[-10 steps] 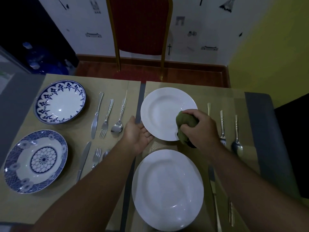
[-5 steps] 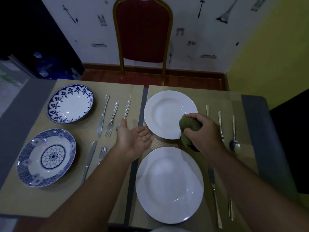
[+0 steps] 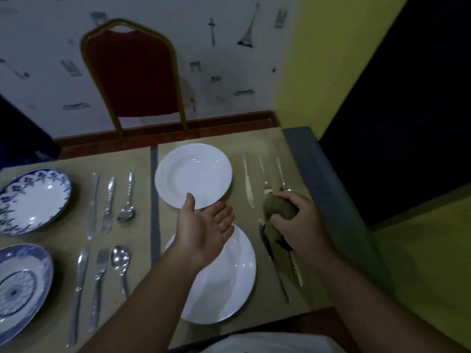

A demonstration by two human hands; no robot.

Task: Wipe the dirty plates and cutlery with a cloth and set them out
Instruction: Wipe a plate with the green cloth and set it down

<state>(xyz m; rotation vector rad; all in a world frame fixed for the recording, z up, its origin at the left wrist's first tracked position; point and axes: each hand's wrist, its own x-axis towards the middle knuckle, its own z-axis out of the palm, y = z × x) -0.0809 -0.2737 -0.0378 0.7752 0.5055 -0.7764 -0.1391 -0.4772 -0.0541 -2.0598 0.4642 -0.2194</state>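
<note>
Two white plates lie on the table, a far one (image 3: 193, 174) and a near one (image 3: 229, 281). My left hand (image 3: 204, 229) hovers palm up between them, fingers apart and holding nothing. My right hand (image 3: 298, 220) is closed around a bunched green cloth (image 3: 277, 210), above the cutlery right of the plates. A knife (image 3: 247, 182), a fork (image 3: 263, 174) and a spoon handle (image 3: 280, 171) lie there. Another knife (image 3: 277, 273) runs toward me, partly hidden by the cloth.
On the left stand two blue patterned plates, one far (image 3: 33, 200), one near (image 3: 20, 289). Beside each lies a knife, fork and spoon set, the far set (image 3: 109, 202) and the near set (image 3: 99, 284). A red chair (image 3: 132, 75) stands behind the table. The grey table edge (image 3: 331, 189) runs along the right.
My right hand has carried the cloth off the far white plate to the right, over the cutlery. My left hand has let go of the plate's rim and turned palm up.
</note>
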